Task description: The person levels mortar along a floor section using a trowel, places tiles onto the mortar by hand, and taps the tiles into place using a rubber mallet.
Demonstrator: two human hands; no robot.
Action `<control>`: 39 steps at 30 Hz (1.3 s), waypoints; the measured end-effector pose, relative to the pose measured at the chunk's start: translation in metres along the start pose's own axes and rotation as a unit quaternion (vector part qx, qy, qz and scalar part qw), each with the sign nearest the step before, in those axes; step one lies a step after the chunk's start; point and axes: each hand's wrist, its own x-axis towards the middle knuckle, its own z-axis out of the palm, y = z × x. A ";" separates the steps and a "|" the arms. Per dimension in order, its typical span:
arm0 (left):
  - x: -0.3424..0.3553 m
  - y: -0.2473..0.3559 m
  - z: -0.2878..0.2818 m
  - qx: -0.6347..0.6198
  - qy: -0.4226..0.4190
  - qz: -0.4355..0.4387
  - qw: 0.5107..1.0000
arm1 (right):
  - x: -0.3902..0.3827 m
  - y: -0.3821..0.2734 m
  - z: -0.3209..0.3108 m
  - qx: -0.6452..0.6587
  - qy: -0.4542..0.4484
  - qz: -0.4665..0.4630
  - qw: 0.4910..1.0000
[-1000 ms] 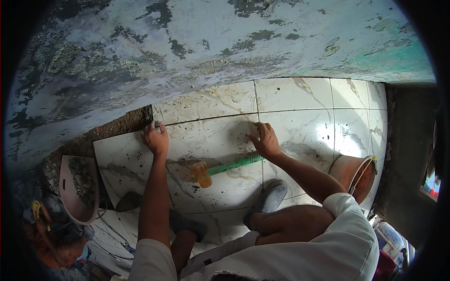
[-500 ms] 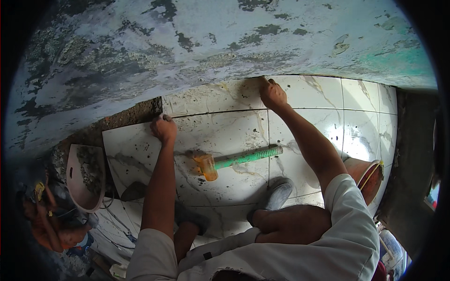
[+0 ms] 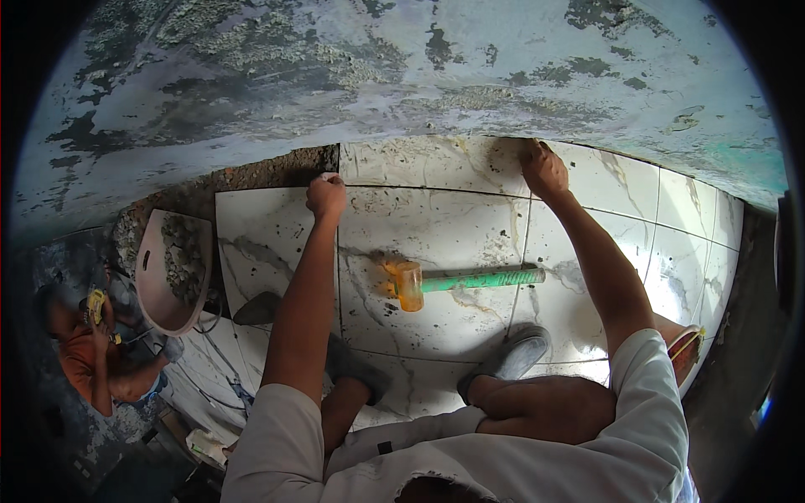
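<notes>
A white marbled tile strip (image 3: pixel 411 162) lies along the foot of the wall. My left hand (image 3: pixel 325 199) is closed at its left end, fingers curled over the tile edge beside a bare strip of rubble. My right hand (image 3: pixel 546 173) is closed too, its fingertips at the wall side of the strip. Whether either hand pinches something small is hidden. Between my arms a mallet (image 3: pixel 408 287) with an amber head and green handle rests on the large floor tile (image 3: pixel 428 226). None of my fingers touch it.
Peeling wall (image 3: pixel 402 75) rises beyond my hands. At left stand a pale pink tub (image 3: pixel 159 298) of grey mortar and a dark triangular piece (image 3: pixel 256 309). Another person (image 3: pixel 92 360) crouches farther left, holding a yellow tool. An orange bucket (image 3: pixel 686 356) sits by my right arm.
The view has swung left, so everything sits farther right in the picture. Both hands keep their places on the tile strip, and the mallet lies where it was.
</notes>
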 end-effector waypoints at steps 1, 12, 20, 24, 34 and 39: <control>-0.001 0.001 0.002 -0.016 -0.001 -0.001 1.000 | -0.001 0.001 -0.001 -0.002 0.000 0.001 1.000; 0.009 -0.009 0.014 -0.052 -0.001 -0.018 0.998 | 0.007 -0.018 -0.013 -0.054 -0.059 0.018 0.997; 0.017 -0.005 0.017 -0.017 0.000 -0.022 1.000 | 0.009 -0.012 -0.004 -0.136 -0.055 0.002 0.989; 0.015 0.002 0.019 -0.024 -0.018 -0.030 0.999 | 0.012 0.000 -0.002 -0.121 -0.044 -0.009 0.992; 0.029 -0.007 0.019 -0.014 -0.012 -0.057 0.998 | 0.024 -0.003 0.003 -0.119 -0.025 -0.042 0.992; 0.024 0.000 0.019 -0.040 -0.026 -0.060 0.997 | 0.023 0.002 0.005 -0.138 -0.033 -0.040 0.989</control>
